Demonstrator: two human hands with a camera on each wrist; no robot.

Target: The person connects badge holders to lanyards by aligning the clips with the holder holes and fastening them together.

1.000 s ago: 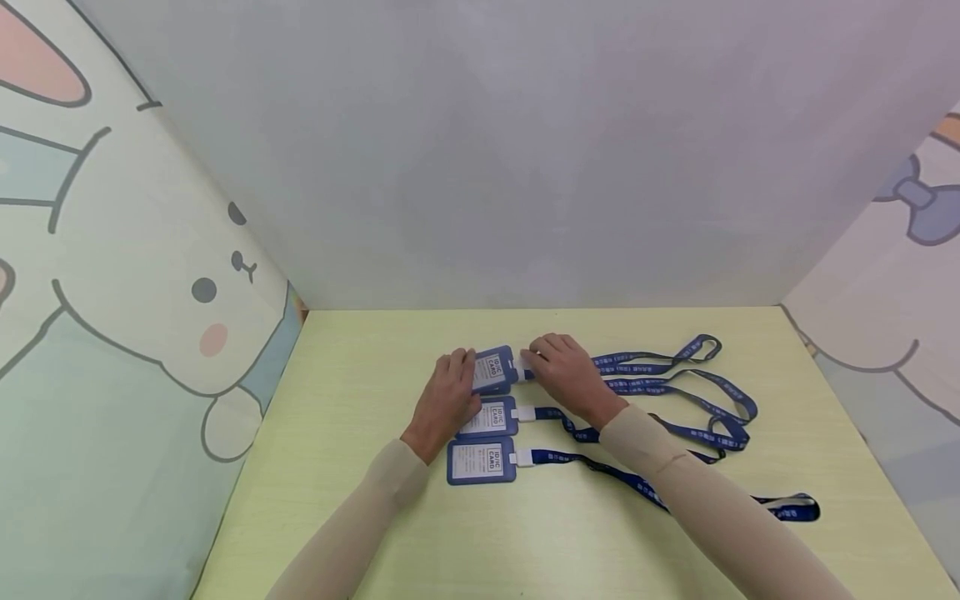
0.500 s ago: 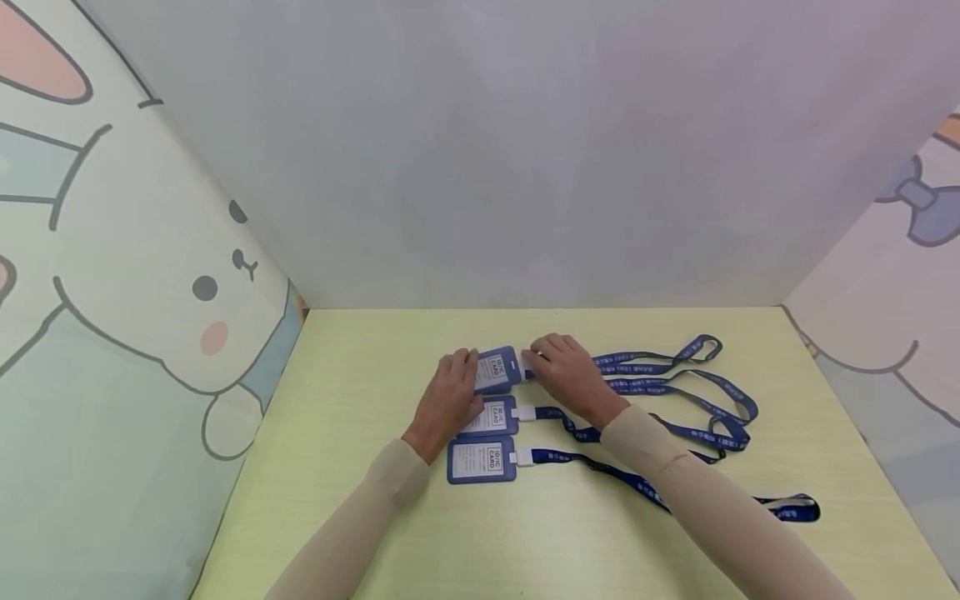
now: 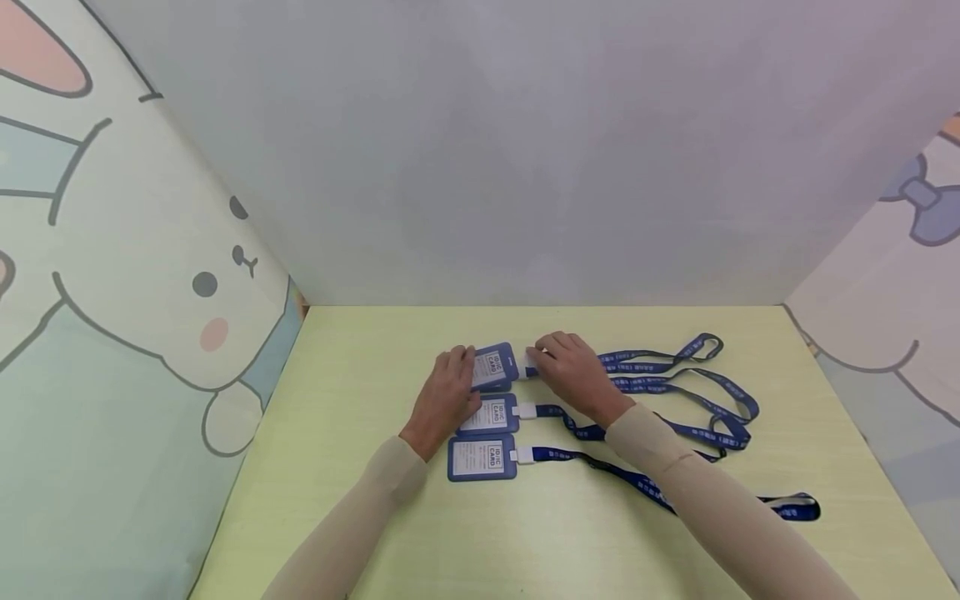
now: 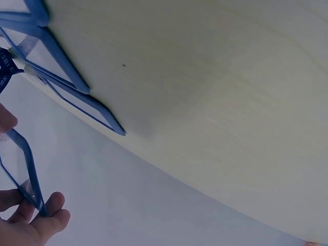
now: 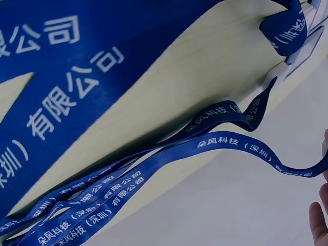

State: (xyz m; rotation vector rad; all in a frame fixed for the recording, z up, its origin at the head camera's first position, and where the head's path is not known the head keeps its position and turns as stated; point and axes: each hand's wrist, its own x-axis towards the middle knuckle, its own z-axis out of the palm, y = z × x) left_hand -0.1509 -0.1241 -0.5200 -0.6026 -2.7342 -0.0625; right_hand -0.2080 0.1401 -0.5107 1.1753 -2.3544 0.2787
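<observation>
My left hand grips the far blue ID card holder by its left end; in the left wrist view, the fingers pinch this holder's frame above the table. With bent fingers, my right hand pinches a white lanyard clip facing the holder's slotted end. A small gap separates clip and slot. The blue lanyard runs from the right hand's fingers. Another holder is mostly hidden beneath the held one. A third holder lies partly behind my left hand.
The nearest holder lies flat, joined to its lanyard by a white clip. Several blue straps spread rightward over the pale wooden table. A grey wall stands behind, with rabbit-printed walls at both sides.
The white clip, close against the far holder's slot a second ago, now stands slightly apart from it. My right hand has shifted a little to the right; the left hand barely moved.
</observation>
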